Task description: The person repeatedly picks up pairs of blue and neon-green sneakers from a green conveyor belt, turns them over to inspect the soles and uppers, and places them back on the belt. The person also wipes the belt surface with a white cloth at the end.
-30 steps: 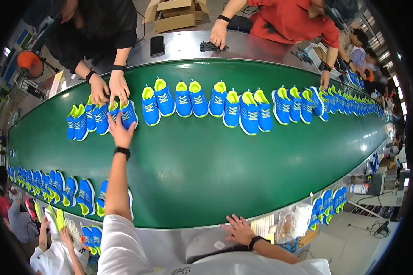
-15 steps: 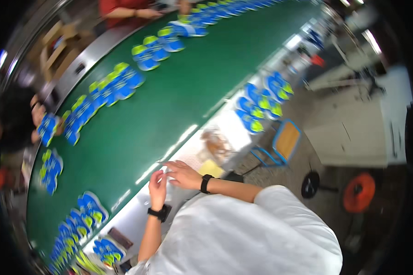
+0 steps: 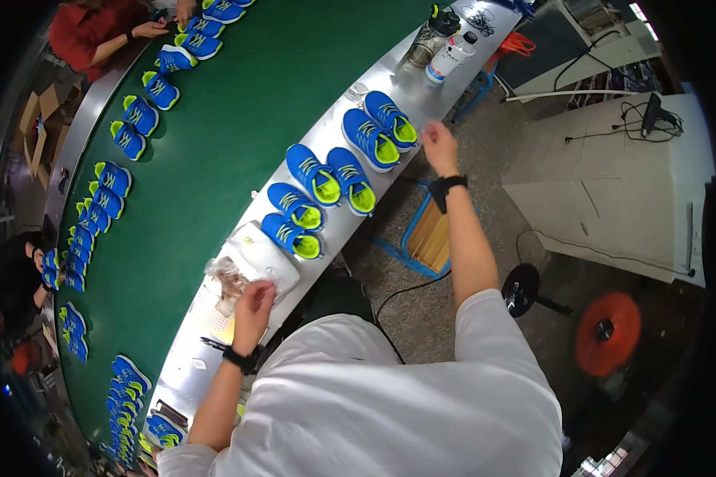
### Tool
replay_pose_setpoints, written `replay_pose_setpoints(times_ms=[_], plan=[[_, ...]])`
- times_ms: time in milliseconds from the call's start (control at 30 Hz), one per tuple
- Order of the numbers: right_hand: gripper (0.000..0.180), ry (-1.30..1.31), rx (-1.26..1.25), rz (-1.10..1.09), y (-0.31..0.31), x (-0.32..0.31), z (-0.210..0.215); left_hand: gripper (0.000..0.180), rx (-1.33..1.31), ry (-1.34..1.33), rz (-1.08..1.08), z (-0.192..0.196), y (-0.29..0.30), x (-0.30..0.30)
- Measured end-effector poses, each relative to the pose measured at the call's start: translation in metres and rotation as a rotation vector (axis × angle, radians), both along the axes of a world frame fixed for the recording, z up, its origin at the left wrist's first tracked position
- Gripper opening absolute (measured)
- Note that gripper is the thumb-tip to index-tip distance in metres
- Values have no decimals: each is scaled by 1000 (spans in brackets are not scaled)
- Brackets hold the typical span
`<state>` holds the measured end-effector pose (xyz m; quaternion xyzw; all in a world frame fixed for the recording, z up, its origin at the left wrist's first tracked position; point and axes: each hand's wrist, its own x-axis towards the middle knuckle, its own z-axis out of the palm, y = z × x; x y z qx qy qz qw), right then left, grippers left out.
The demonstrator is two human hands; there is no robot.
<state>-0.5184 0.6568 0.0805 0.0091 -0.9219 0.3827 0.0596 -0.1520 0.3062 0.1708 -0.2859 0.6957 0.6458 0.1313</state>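
Drawn back from its reach beyond the metal ledge (image 3: 180, 374) 1 second ago, a worker's left hand (image 3: 252, 312) is now over that ledge. The right hand (image 3: 440, 149), beside the left 0.5 seconds ago, has moved farther along, to the ledge's outer edge, fingers curled. The view has swung right.

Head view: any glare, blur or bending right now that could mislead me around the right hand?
Head view: bright glare patches on the ledge; head view: shoes by the right hand look fairly crisp; head view: the belt's edges bow with the fisheye, and the corners go black; head view: the lower-left shoe row is small and harder to make out.
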Motion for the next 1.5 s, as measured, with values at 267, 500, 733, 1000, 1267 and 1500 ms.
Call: replay_pose_setpoints(times_ms=[267,500,733,1000,1267,1500], plan=[[69,-438,-29,445,4,-71,-19,59,-233,65,-267,-45,158,-274],[46,-180,-42,449,0,-49,-42,67,-607,-69,-68,-91,193,-313],[38,-566,-1081,289,-2,67,79,35,296,315,-91,-10,114,-233],[38,-832,-1566,438,-130,210,154,58,581,280,238,101,20,-72],[70,189,-509,930,-275,321,213,67,-548,920,362,125,-88,108],[71,295,-487,1044,-385,463,225,64,-839,855,575,142,-171,278]])
